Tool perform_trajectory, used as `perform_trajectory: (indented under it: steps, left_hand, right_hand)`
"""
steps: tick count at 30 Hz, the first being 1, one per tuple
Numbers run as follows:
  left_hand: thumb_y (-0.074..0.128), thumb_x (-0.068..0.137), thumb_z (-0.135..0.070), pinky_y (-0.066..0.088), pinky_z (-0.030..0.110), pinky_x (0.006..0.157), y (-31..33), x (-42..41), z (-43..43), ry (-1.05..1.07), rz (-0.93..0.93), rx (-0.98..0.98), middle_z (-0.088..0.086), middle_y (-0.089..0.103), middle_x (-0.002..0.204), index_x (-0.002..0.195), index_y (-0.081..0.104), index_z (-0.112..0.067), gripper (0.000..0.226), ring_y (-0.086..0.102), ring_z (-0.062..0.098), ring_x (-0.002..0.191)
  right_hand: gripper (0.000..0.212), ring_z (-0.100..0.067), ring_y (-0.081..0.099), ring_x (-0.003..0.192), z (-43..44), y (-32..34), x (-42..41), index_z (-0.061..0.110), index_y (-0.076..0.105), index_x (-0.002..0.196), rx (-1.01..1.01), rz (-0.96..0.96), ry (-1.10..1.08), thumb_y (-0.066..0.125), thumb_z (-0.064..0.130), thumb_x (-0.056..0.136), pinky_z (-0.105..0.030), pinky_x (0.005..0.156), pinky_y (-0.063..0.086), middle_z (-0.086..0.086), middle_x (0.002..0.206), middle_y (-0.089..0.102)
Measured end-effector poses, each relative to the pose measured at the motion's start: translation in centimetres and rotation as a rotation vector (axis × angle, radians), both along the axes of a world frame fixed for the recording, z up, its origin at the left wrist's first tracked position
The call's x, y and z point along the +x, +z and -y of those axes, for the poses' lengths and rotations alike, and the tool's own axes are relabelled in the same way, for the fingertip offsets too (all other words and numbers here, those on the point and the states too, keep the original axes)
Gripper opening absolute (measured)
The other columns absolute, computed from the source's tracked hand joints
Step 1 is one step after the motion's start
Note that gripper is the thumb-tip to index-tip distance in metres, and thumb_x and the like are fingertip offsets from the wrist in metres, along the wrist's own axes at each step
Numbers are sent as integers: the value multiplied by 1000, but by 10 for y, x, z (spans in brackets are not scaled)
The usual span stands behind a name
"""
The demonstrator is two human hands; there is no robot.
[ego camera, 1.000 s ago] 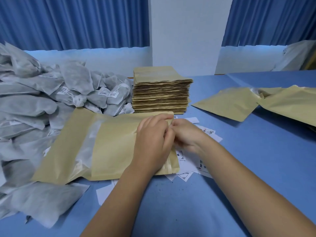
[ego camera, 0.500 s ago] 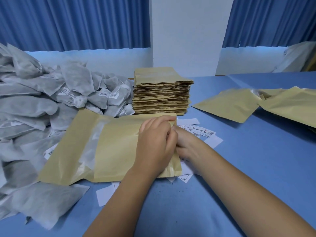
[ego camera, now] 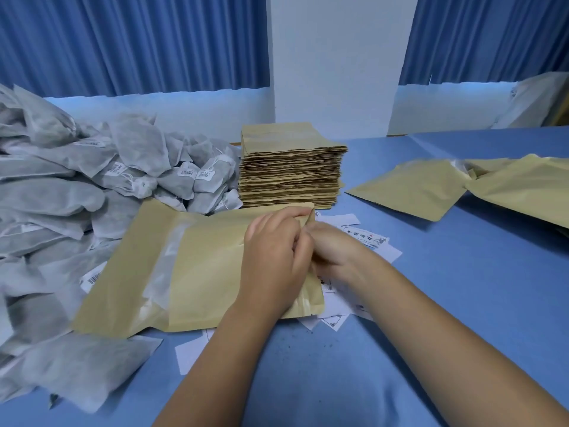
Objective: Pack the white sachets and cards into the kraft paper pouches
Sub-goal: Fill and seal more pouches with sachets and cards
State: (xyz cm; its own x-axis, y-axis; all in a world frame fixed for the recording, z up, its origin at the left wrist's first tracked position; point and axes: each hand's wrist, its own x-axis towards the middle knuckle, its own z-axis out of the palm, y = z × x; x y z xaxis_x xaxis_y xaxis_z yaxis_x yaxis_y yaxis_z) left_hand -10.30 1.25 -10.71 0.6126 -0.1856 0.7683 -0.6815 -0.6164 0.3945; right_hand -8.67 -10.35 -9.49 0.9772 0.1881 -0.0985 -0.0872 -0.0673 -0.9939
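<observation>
A kraft paper pouch (ego camera: 197,266) with a clear window strip lies flat in front of me, its mouth toward the right. My left hand (ego camera: 274,260) rests on the pouch and pinches its upper right edge. My right hand (ego camera: 335,251) is at the pouch mouth, its fingers tucked behind the left hand and hidden; what they hold cannot be told. White cards (ego camera: 369,238) lie scattered under and beside the pouch. A large heap of white sachets (ego camera: 92,186) fills the left side.
A tall stack of flat kraft pouches (ego camera: 291,171) stands behind my hands. Other kraft pouches (ego camera: 462,183) lie at the right on the blue table (ego camera: 477,288). One sachet (ego camera: 83,368) lies near the front left edge. Blue curtains and a white pillar stand behind.
My right hand has slid further in at the pouch mouth, behind my left hand. The pouch has shifted slightly; my left hand keeps its grip on the edge.
</observation>
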Motion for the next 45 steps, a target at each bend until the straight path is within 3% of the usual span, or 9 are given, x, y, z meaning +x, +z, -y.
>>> perform_trajectory:
  steps: [4,9,11,15,22,30,34,39,45]
  left_hand:
    - [48,88,-11,28,21,93,1,4,-6,31,-27,-30,-6,68,109,61,41,-15,29,57,8,106]
    - [48,89,-8,28,19,92,3,3,-8,38,4,-89,-3,68,109,62,38,-18,30,58,10,106]
    - [44,91,-11,30,22,93,5,2,-10,48,54,-144,-2,68,108,64,38,-19,29,56,9,105]
    - [41,92,-15,34,27,93,10,-2,-10,48,120,-220,-1,67,110,65,38,-18,28,56,11,104]
    - [44,89,-11,38,40,101,12,-9,3,1,197,-73,8,66,121,65,49,-10,24,59,24,109]
    - [43,90,-12,29,36,110,4,-1,8,-39,82,-24,8,62,129,68,48,-12,23,53,26,126]
    - [53,89,-10,25,34,112,0,3,10,-85,21,73,6,61,131,69,37,-21,28,50,23,130]
    - [50,88,-12,14,28,114,9,9,10,-108,-35,193,5,58,136,66,39,-18,26,45,20,135]
    - [61,83,-7,29,45,110,14,5,13,-45,97,208,15,44,147,71,50,-13,17,35,37,140]
  right_hand:
    - [19,-15,47,56,33,-1,13,20,62,70,-356,25,-182,78,27,77,-23,50,37,2,59,52]
    - [25,-13,62,62,34,0,12,12,67,101,-248,-124,-107,77,21,80,-20,58,53,-3,78,71]
    - [9,-16,54,54,28,0,9,12,67,83,-266,-133,-62,72,20,83,-20,54,49,-4,67,64]
    - [35,-17,37,47,22,3,4,19,56,52,-257,-154,-4,71,21,84,-21,46,37,-3,56,45]
    - [21,-12,60,62,8,3,3,24,73,67,76,143,-69,65,19,85,-18,57,45,2,68,66]
    - [23,-16,71,67,13,2,4,8,67,93,376,-256,112,44,3,98,-25,53,55,-7,75,71]
    - [41,-14,65,58,5,-2,5,12,66,74,459,-208,-39,33,-7,90,-22,52,51,-6,64,62]
    - [30,-11,68,66,-6,-6,1,11,60,92,788,-127,-79,32,1,98,-19,57,53,-3,69,66]
    - [33,-18,70,101,-9,-1,2,8,69,113,938,32,-221,39,11,99,-27,79,58,-7,113,72]
